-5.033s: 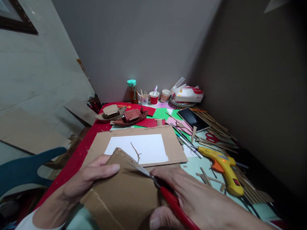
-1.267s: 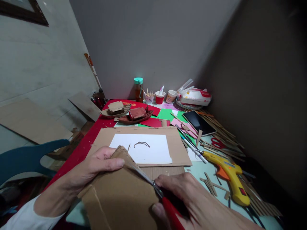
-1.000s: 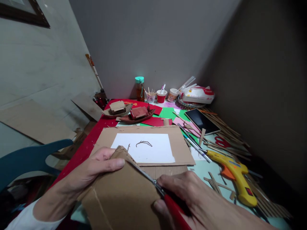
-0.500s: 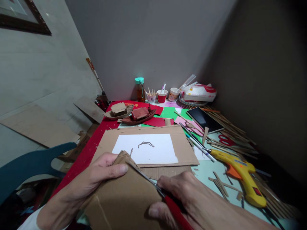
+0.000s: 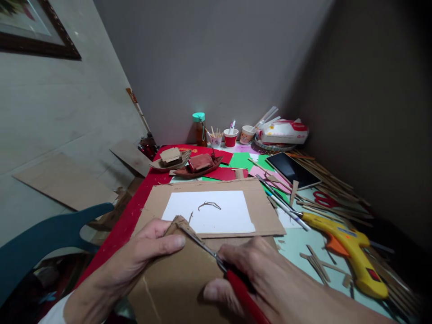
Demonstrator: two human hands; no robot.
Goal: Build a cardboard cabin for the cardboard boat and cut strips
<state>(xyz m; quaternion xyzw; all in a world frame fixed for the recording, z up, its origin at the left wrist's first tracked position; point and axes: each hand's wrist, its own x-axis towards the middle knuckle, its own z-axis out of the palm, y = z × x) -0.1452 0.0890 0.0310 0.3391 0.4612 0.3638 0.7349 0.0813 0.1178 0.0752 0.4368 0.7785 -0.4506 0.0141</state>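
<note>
Head view: left hand (image 5: 141,256) pinches the top corner of the cardboard piece (image 5: 184,283), thumb on its front, other fingers hidden behind. Right hand (image 5: 276,288) is closed round the red handles of the scissors (image 5: 216,261). The blades lie along the cardboard's slanted right edge & point up-left at the left thumb; can't tell if the blades are apart. So the right hand is nearer the cut line, w/ the edge running away from it. Beyond the cardboard piece: white paper (image 5: 209,213); to its right, yellow glue gun (image 5: 351,254) on the desk (image 5: 297,240).
</note>
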